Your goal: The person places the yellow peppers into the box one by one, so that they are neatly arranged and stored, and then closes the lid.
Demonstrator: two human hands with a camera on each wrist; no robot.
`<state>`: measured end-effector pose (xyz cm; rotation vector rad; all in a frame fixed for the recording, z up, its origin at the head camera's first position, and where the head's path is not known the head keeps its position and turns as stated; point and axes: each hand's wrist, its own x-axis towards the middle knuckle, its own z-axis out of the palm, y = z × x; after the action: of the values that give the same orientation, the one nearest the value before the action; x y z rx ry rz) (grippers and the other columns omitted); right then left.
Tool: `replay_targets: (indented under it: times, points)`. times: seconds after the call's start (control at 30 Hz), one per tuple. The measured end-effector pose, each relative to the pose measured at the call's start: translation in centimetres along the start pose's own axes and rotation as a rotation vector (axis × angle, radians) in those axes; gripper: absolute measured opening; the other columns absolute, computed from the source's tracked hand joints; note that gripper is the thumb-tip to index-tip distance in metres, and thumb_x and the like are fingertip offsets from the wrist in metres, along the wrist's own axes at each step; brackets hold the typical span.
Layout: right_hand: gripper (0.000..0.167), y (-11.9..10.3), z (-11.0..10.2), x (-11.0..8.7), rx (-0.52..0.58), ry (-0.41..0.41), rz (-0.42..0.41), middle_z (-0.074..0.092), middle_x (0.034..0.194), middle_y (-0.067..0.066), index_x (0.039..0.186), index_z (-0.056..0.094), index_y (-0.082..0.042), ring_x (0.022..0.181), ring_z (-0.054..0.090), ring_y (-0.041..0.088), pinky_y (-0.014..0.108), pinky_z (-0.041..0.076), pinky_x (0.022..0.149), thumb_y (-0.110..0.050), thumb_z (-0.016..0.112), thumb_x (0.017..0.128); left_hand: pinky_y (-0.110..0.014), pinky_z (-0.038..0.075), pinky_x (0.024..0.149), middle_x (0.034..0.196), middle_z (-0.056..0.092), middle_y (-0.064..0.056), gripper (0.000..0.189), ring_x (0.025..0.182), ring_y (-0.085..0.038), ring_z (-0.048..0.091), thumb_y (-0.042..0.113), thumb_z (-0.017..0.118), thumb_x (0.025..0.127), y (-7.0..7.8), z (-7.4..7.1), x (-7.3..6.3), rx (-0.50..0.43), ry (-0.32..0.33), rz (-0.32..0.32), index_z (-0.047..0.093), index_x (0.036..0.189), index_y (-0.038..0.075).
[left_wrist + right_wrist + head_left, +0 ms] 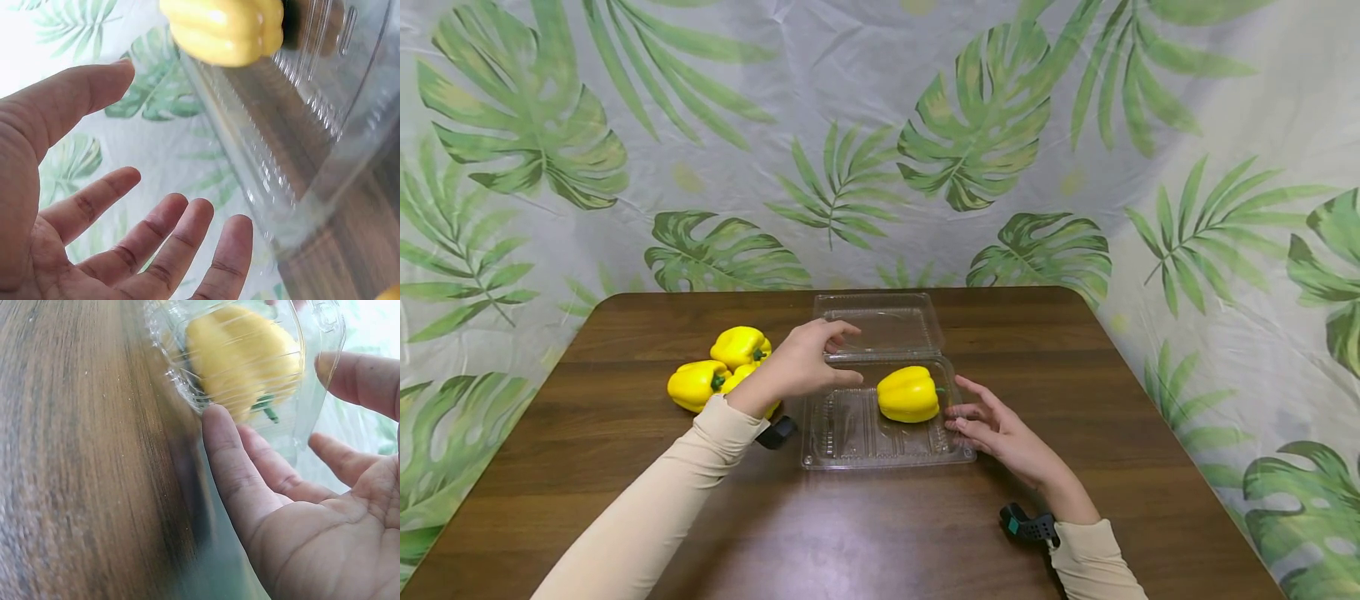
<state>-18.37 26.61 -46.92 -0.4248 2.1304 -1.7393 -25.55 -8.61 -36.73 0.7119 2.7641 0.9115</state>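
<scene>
A yellow bell pepper (908, 394) lies on its side in the right part of a clear plastic clamshell box (850, 442), its green stem pointing right. The box's lid (887, 329) is folded back, away from the person. Above the left side of the box, my left hand (805, 358) holds nothing, with thumb and fingers spread apart; the left wrist view shows its empty palm (94, 275). My right hand (1003, 437) touches the box's right wall with extended fingers. Through that wall, the pepper (240, 356) shows in the right wrist view.
Left of the box sits a group of yellow bell peppers (696, 385), partly hidden behind the left wrist. Everything stands on a dark wooden table (1037, 342). A leaf-patterned cloth (865, 183) hangs behind it and along the sides.
</scene>
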Motion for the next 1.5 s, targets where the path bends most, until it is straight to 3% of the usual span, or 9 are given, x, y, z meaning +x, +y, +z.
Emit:
replay_targets:
  times: [0.33,0.63,1.1,1.5]
  points:
    - [0.073,0.0,-0.1,0.0,0.003,0.003,-0.001,0.046,0.157,0.035,0.173,0.015,-0.017,0.146,0.052,0.049,0.028,0.056,0.108,-0.023,0.056,0.113,-0.053,0.055,0.105,0.133,0.065,-0.019,0.071,0.120,-0.037,0.064,0.032,0.090,0.087,-1.6,-1.1,-1.4,0.041,0.052,-0.010,0.061,0.149,0.012]
    - [0.072,0.1,0.0,0.1,0.011,-0.006,-0.008,0.046,0.157,0.035,0.173,0.015,-0.017,0.146,0.051,0.051,0.031,0.056,0.108,-0.022,0.055,0.114,-0.057,0.054,0.106,0.134,0.064,-0.021,0.069,0.124,-0.041,0.064,0.029,0.089,0.089,-4.3,-2.2,-3.1,0.021,0.099,-0.021,0.061,0.148,0.010]
    - [0.073,0.1,0.0,0.2,0.010,-0.008,0.007,0.047,0.157,0.034,0.173,0.014,-0.019,0.146,0.052,0.048,0.027,0.056,0.107,-0.024,0.056,0.113,-0.063,0.051,0.106,0.145,0.061,-0.022,0.068,0.131,-0.045,0.062,0.033,0.088,0.090,-8.3,-5.7,-6.6,0.039,0.119,-0.094,0.061,0.149,0.014]
    - [0.073,0.1,0.0,0.2,0.010,0.001,0.020,0.047,0.157,0.032,0.173,0.014,-0.021,0.147,0.052,0.047,0.028,0.056,0.107,-0.024,0.056,0.113,-0.068,0.046,0.109,0.149,0.058,-0.025,0.075,0.137,-0.047,0.059,0.043,0.087,0.090,-11.2,-7.3,-8.6,0.068,0.123,-0.155,0.059,0.152,0.010]
